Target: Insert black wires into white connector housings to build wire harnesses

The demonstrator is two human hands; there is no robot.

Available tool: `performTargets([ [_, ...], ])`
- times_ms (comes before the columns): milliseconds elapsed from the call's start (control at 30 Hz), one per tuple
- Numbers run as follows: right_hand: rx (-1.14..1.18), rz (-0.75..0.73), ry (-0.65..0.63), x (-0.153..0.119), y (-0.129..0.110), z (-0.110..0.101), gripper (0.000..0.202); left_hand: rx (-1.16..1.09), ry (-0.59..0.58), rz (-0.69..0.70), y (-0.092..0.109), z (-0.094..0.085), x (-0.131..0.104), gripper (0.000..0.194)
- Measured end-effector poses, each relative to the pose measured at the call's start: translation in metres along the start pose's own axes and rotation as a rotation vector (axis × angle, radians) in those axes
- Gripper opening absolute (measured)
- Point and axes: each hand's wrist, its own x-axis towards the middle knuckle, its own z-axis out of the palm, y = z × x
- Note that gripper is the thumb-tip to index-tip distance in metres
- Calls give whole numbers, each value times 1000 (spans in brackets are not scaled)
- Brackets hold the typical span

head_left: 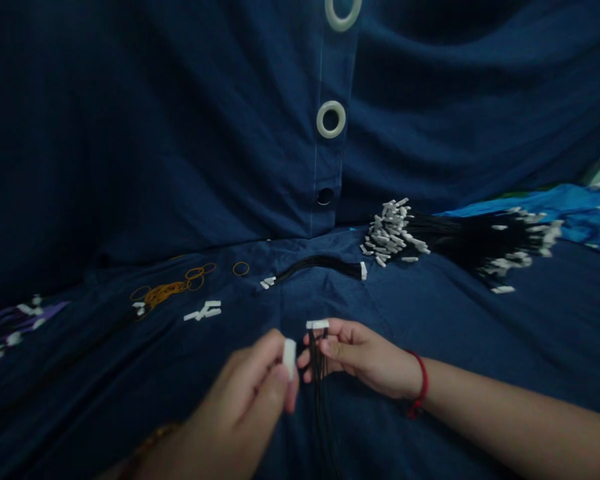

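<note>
Between the thumb and fingers of my left hand (pixel 253 393) is a small white plastic connector (pixel 289 359), held upright. A short gap to its right, my right hand (pixel 360 350) pinches a bundle of thin black wires (pixel 319 387) just below the white connector (pixel 317 325) on their top end. The wires hang down past the bottom of the view. On the blue cloth beyond my hands lies another black wire bundle (pixel 320 261) with white connectors at both ends. Loose white connectors (pixel 203 311) rest to the left of it.
Orange rubber bands (pixel 167 291) lie in a heap at left, with a single rubber band (pixel 241 269) apart. A big pile of black wires with white ends (pixel 445 230) lies back right, beside bright blue plastic (pixel 575 213). A dark blue curtain (pixel 205 133) with ring eyelets hangs behind.
</note>
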Motion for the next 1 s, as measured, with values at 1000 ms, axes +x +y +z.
performTargets([
  [1000,-700,199,-166,-15,-4,30,24,-1128,290,-183,-27,46,33,14],
])
